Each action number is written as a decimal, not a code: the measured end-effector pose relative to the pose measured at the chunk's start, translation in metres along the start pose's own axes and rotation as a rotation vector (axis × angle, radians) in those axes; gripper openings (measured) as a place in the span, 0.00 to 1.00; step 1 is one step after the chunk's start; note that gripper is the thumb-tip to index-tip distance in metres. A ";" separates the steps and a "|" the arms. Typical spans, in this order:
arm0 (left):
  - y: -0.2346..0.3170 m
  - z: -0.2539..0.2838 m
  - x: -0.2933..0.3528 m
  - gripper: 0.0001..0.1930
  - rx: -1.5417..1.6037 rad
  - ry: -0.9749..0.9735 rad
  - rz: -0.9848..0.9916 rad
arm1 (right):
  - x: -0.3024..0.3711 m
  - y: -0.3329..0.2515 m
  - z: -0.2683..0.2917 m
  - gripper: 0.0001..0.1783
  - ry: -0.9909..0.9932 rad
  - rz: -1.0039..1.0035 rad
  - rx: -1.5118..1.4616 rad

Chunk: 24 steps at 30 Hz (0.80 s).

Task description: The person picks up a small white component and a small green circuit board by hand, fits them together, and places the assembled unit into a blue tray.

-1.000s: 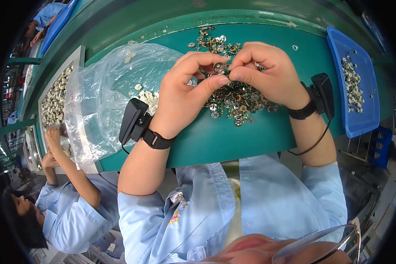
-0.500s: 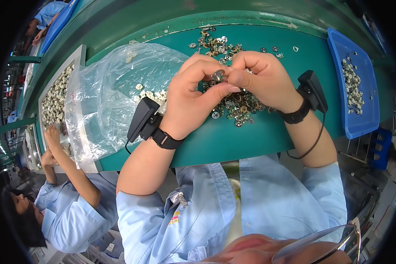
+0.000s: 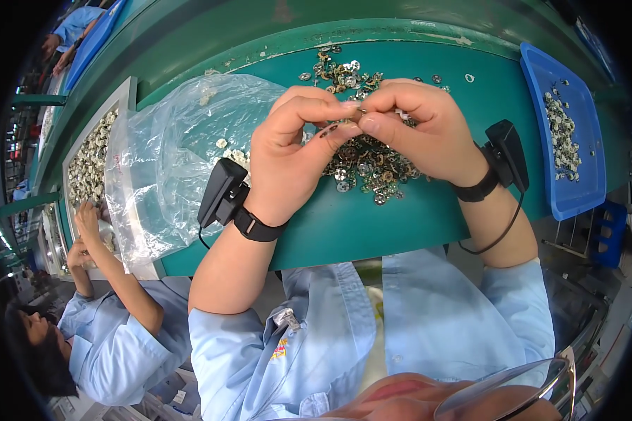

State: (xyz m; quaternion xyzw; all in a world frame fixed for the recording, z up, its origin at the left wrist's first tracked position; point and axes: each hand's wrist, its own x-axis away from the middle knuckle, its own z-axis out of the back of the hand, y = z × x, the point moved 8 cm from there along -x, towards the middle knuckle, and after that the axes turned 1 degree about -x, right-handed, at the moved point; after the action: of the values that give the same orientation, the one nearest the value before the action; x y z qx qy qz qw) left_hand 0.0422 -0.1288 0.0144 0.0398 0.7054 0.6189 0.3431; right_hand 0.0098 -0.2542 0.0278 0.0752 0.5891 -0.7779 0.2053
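My left hand (image 3: 291, 144) is closed, thumb and forefinger pinched together, with the edge of a small round metal disc (image 3: 328, 131) showing between them. Its fingertips meet those of my right hand (image 3: 425, 130), which is also closed in a pinch. Where they meet, a tiny brownish part (image 3: 360, 113) shows, mostly hidden by the fingers. Beneath and beyond both hands lies a loose pile of small metal discs and brass-coloured parts (image 3: 383, 172) on the green table (image 3: 330, 231). My hands cover the middle of this pile.
Left of the pile lies a clear plastic bag (image 3: 168, 168) with small white parts (image 3: 235, 154) by it. A white tray (image 3: 130, 105) of similar parts stands farther left, where a co-worker's hands (image 3: 84, 231) work. A blue tray (image 3: 576, 200) holding small parts is at the right.
My left hand has shifted slightly left and turned, so the disc now shows nearly edge-on. The fingertips of both hands are closer together. The co-worker's hands have moved a little.
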 end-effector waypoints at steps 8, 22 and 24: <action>0.003 -0.003 -0.003 0.12 0.077 0.038 0.171 | -0.002 -0.022 0.009 0.04 0.085 0.244 0.402; -0.032 -0.010 0.007 0.11 0.476 -0.033 0.472 | -0.001 -0.021 0.008 0.06 0.083 0.216 0.428; -0.032 -0.007 0.006 0.10 0.588 -0.022 0.459 | -0.001 -0.013 0.010 0.06 0.081 0.142 0.330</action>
State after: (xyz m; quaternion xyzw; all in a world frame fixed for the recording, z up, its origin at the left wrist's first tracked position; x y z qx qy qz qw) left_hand 0.0454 -0.1392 -0.0169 0.3003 0.8221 0.4504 0.1767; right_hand 0.0064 -0.2606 0.0422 0.1808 0.4546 -0.8438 0.2206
